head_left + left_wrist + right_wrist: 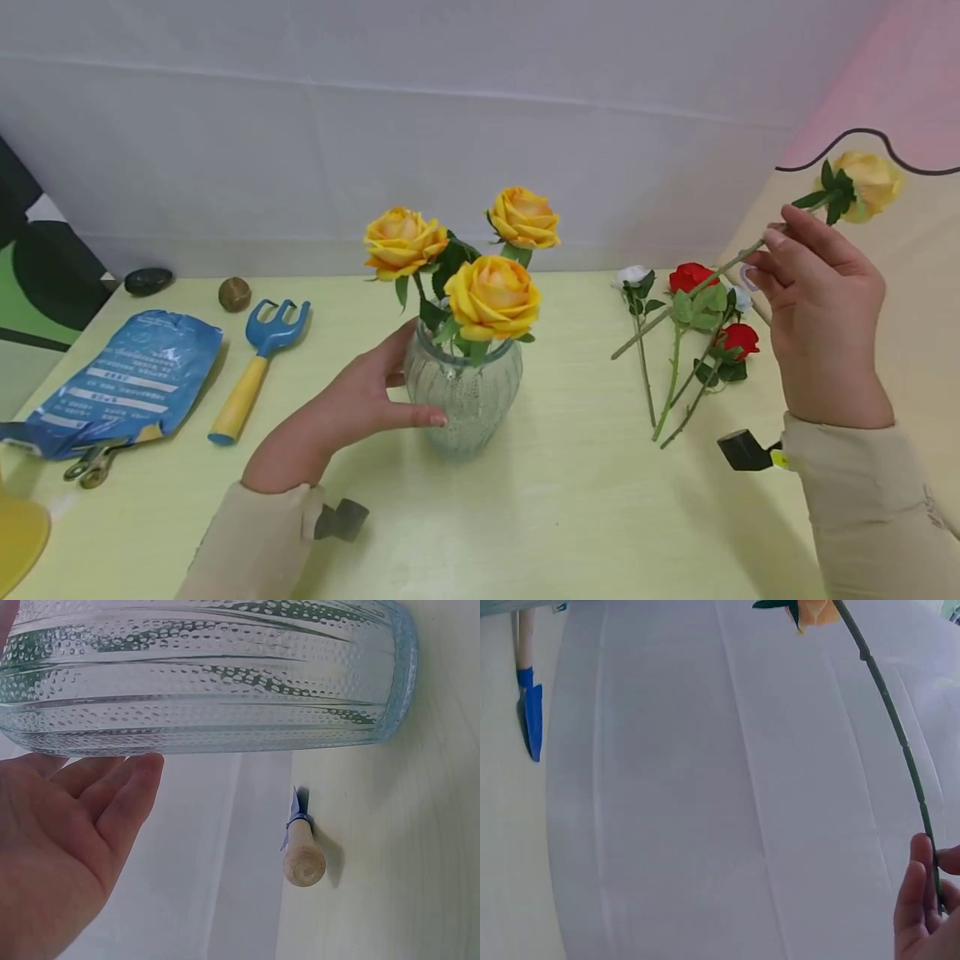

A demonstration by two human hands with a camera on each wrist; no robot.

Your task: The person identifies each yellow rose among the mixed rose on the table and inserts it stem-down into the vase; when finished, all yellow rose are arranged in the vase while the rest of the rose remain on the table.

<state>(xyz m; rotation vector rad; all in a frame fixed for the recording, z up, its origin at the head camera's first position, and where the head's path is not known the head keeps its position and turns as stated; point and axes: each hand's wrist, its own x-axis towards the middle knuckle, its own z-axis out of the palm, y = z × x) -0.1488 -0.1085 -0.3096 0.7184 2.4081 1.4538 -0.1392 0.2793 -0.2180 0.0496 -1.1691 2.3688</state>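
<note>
A ribbed clear glass vase stands upright on the table, holding three yellow roses above its rim. My left hand grips the vase from the left, thumb across the front and fingers behind it. In the left wrist view, fingertips meet the bumpy glass. Raised at the right, my right hand pinches the stem of another yellow rose just under its leaves. That stem slants down and left; the right wrist view shows the long green stem between thumb and fingers.
Red roses and white roses lie below the right hand. Leftward are a blue hand fork with a yellow handle, a blue bag, scissors handles and stones. A blue trowel shows in the right wrist view.
</note>
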